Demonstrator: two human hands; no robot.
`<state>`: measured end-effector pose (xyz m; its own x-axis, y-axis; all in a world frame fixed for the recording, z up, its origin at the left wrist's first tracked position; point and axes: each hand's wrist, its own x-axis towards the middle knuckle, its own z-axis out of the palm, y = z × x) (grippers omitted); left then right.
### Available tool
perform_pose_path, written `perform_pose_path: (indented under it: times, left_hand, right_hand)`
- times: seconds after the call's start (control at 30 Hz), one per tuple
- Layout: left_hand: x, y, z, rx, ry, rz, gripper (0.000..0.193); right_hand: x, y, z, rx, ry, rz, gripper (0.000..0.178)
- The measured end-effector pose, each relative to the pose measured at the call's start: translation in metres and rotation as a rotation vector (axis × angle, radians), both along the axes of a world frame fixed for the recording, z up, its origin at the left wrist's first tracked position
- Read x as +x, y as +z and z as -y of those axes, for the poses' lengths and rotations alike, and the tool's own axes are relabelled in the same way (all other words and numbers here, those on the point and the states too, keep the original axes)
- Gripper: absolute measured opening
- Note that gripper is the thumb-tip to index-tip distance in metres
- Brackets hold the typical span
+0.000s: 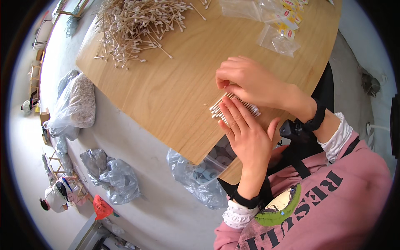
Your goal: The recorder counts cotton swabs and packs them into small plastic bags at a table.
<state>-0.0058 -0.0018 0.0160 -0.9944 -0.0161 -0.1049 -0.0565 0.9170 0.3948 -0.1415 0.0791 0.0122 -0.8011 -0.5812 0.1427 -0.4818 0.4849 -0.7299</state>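
A small bundle of wooden cotton swabs (217, 108) lies on the wooden table (166, 87) near its front edge. My left hand (246, 133) lies flat over the bundle, fingers pressing on the sticks. My right hand (250, 81) curls over the far side of the same bundle, fingertips touching its top. Most of the bundle is hidden beneath both hands; only the white tips stick out to the left. A large loose heap of cotton swabs (137, 25) covers the table's far left part.
Clear plastic zip bags (277, 39) with yellow labels lie at the table's far right. On the floor to the left lie a clear sack of pale material (77, 102) and crumpled grey plastic bags (112, 175). A bag (200, 177) sits under the table edge.
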Motion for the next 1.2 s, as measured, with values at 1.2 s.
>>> perform_pose_path:
  times: [1.2]
  left_hand:
    - [-0.014, 0.011, 0.039, -0.319, -0.228, 0.07, 0.118]
  right_hand:
    - [0.096, -0.023, -0.307, 0.317, -1.027, 0.054, 0.024]
